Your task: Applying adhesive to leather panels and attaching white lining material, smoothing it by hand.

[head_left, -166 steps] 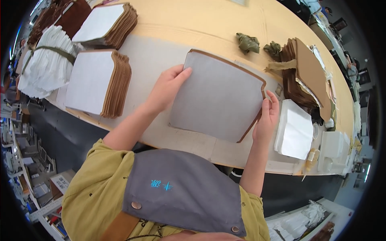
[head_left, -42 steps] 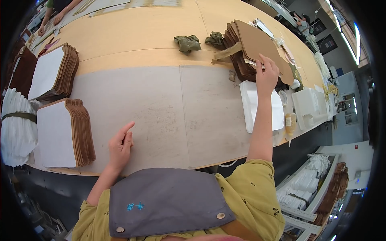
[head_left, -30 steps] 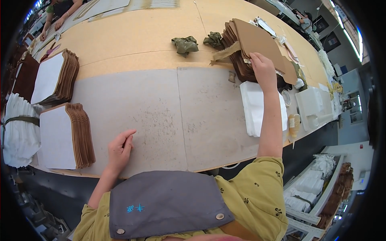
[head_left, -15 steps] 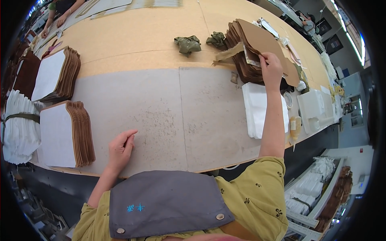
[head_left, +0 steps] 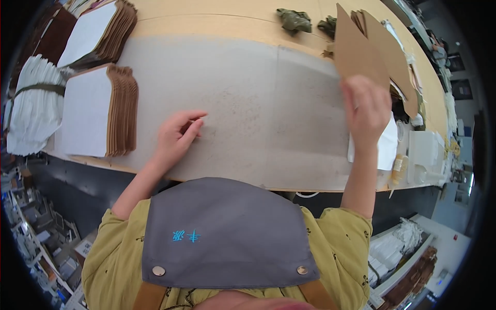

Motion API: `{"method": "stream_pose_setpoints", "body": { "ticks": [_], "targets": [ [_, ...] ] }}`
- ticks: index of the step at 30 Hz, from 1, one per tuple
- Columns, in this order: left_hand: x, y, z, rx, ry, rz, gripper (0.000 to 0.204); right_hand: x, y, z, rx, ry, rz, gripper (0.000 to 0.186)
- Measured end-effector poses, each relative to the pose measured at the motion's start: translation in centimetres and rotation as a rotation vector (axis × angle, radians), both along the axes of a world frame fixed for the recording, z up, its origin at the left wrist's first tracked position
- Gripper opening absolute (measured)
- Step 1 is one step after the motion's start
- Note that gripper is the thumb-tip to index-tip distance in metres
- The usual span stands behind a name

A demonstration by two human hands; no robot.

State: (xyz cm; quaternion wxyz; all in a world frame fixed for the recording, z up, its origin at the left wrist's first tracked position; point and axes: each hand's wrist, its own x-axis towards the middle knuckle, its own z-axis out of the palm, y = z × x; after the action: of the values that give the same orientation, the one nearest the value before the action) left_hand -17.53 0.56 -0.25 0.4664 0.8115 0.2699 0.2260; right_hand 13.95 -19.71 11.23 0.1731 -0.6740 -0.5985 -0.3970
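My left hand (head_left: 178,132) is loosely curved over the grey mat (head_left: 232,150), thumb and index finger apart, nothing between them. At the right, my right hand (head_left: 367,108) grips the lower part of a tan-brown panel (head_left: 361,46) raised at the front of a stack of brown pieces (head_left: 398,67); motion blurs the fingers. Under that hand and forearm lie white sheets (head_left: 385,147), partly hidden. On the left sit two stacks of brown-edged, white-faced pieces (head_left: 85,111) (head_left: 88,31), beside a strapped bundle of white material (head_left: 36,103).
Crumpled olive cloths (head_left: 293,20) (head_left: 327,26) lie near the back. A bottle (head_left: 399,168) and white plastic tray (head_left: 423,155) are at the right edge. A person (head_left: 439,51) works in the far upper right. A loaded rack (head_left: 395,248) stands beyond the table's front edge.
My right hand has lifted the brown panel off the stack's top and tipped it upward. My left hand's fingers have loosened apart. The camera view has shifted, moving the table upward in the picture.
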Motion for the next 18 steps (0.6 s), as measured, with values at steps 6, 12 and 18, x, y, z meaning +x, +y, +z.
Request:
{"method": "stream_pose_setpoints", "body": {
  "ticks": [6, 12, 18],
  "targets": [
    [3.3, -0.5, 1.5, -0.830, 0.213, -0.211, 0.036, -10.0, 0.1, -7.4, -0.235, 0.332, 0.296, 0.017],
    [5.7, -2.0, 1.5, -0.609, 0.407, -0.362, 0.033, -13.9, -0.4, -11.1, -0.278, 0.359, 0.334, 0.020],
    [4.0, -2.6, 0.2, -0.513, 0.350, -0.193, 0.027, -11.2, -3.0, -9.8, -0.164, 0.346, 0.153, 0.030]
  ]
}}
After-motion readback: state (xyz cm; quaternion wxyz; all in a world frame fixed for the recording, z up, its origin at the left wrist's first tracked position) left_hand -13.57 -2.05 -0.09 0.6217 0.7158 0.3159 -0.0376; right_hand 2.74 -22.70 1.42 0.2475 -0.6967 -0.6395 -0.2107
